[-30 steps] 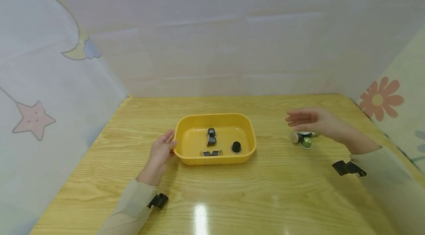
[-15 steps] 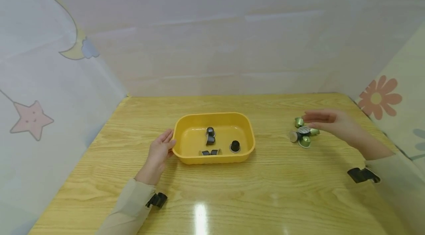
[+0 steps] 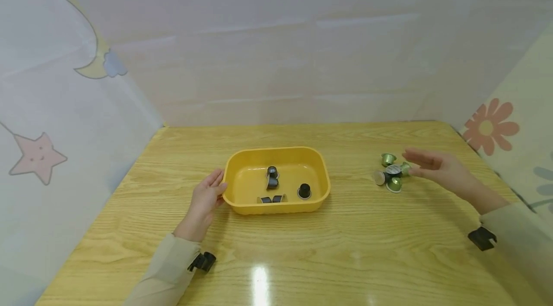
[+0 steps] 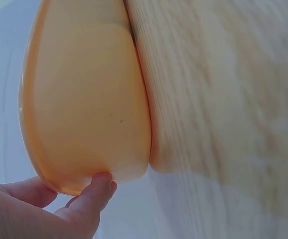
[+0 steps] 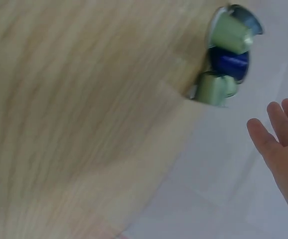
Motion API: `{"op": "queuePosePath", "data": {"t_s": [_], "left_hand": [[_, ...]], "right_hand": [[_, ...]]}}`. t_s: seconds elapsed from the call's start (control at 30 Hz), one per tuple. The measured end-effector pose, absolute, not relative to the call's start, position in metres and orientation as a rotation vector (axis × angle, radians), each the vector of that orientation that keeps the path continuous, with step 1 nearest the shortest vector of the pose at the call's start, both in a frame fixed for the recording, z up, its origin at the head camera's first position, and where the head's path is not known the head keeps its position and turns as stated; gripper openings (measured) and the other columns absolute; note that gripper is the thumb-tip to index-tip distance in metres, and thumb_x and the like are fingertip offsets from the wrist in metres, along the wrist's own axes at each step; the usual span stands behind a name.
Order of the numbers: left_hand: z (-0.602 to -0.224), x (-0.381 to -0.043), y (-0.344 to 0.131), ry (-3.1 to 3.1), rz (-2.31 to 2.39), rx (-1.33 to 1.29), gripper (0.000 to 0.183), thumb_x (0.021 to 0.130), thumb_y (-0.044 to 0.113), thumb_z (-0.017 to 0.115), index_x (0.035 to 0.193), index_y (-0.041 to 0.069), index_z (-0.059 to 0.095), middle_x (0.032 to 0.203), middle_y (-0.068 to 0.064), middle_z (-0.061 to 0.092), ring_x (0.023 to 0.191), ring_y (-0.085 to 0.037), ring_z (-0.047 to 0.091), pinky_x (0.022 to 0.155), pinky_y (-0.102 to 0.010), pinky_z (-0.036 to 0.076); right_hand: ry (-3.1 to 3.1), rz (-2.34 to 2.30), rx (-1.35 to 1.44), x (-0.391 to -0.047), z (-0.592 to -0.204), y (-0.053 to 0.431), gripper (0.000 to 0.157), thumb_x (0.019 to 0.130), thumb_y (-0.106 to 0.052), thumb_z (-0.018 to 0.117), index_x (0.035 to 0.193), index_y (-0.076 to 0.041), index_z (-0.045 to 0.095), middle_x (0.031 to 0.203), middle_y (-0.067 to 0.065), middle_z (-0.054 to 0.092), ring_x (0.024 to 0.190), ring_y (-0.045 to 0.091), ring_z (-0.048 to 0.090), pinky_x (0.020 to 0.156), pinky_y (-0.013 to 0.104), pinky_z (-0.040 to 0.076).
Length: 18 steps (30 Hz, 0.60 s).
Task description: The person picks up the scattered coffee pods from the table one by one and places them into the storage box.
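A yellow plastic bin [image 3: 276,209] stands on the table with several dark coffee capsules inside. One black capsule [image 3: 304,190] is upright at its right; two others [image 3: 273,182] touch near the middle. My left hand [image 3: 203,200] grips the bin's left end, pinching the wall between thumb and fingers; the left wrist view shows the thumb [image 4: 96,191] against the wall. To the right lies a small pile of capsules, with green ones [image 3: 394,184] and a silver-lidded one [image 3: 393,169]. Just right of this pile, my right hand [image 3: 440,169] hovers with fingers extended, holding nothing.
The wooden table [image 3: 345,258] meets a pale cloth backdrop [image 3: 268,66] at its back and sides. The right wrist view shows the pile with a blue capsule [image 5: 229,63] between green ones. Both wrists wear dark straps.
My right hand has moved right, from above the capsule pile to beside it, uncovering the green capsules. The left hand stays on the bin. The whole view has shifted slightly.
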<state>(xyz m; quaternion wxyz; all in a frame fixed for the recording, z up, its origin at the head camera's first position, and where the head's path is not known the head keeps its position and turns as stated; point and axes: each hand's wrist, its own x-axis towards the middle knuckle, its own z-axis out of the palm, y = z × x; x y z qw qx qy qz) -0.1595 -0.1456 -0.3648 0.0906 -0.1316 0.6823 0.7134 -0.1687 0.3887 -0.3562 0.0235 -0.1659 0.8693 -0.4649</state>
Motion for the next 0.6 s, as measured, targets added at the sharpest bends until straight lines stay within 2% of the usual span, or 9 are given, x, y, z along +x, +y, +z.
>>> {"op": "queuePosePath", "data": {"t_s": [0.2,0.3,0.43,0.53,0.6], "left_hand": [[-0.364,-0.160,-0.146,2.026,2.123,-0.381,0.057,0.102,0.002,0.045,0.154,0.004,0.022,0.157,-0.008,0.028,0.137,-0.026,0.037,0.098,-0.036,0.042],[-0.364,-0.161,-0.146,2.028,2.122,-0.389,0.056,0.102,0.003,0.045,0.154,0.004,0.023,0.157,-0.008,0.029,0.137,-0.025,0.037,0.096,-0.034,0.043],[-0.365,-0.160,-0.146,2.045,2.107,-0.402,0.056,0.102,0.003,0.046,0.154,0.004,0.024,0.156,-0.007,0.029,0.137,-0.025,0.037,0.091,-0.033,0.044],[-0.366,-0.160,-0.146,2.055,2.103,-0.398,0.056,0.102,0.002,0.045,0.154,0.003,0.024,0.156,-0.008,0.029,0.136,-0.027,0.039,0.092,-0.035,0.043],[-0.366,-0.160,-0.146,2.055,2.109,-0.398,0.056,0.102,0.002,0.045,0.154,0.003,0.024,0.156,-0.008,0.030,0.136,-0.028,0.039,0.096,-0.037,0.043]], "right_hand": [[2.712,-1.378,-0.480,-0.178,-0.368,0.404,0.058,0.095,-0.007,0.064,0.148,-0.003,0.040,0.129,-0.029,0.047,0.111,-0.022,0.042,0.080,0.007,0.044],[2.756,-1.258,-0.474,-0.183,-0.371,0.410,0.060,0.094,-0.011,0.065,0.148,-0.001,0.039,0.140,-0.012,0.045,0.111,-0.024,0.038,0.080,0.005,0.041],[2.760,-1.157,-0.478,-0.189,-0.377,0.415,0.064,0.093,-0.012,0.067,0.147,0.002,0.037,0.146,0.024,0.037,0.110,-0.025,0.034,0.082,0.004,0.037],[2.756,-1.098,-0.482,-0.195,-0.380,0.417,0.065,0.092,-0.013,0.068,0.146,0.006,0.037,0.143,0.033,0.036,0.113,-0.020,0.037,0.083,0.009,0.040],[2.750,-1.042,-0.493,-0.199,-0.381,0.418,0.066,0.093,-0.015,0.067,0.145,0.009,0.036,0.143,0.034,0.037,0.125,-0.003,0.042,0.088,0.022,0.047]]}}
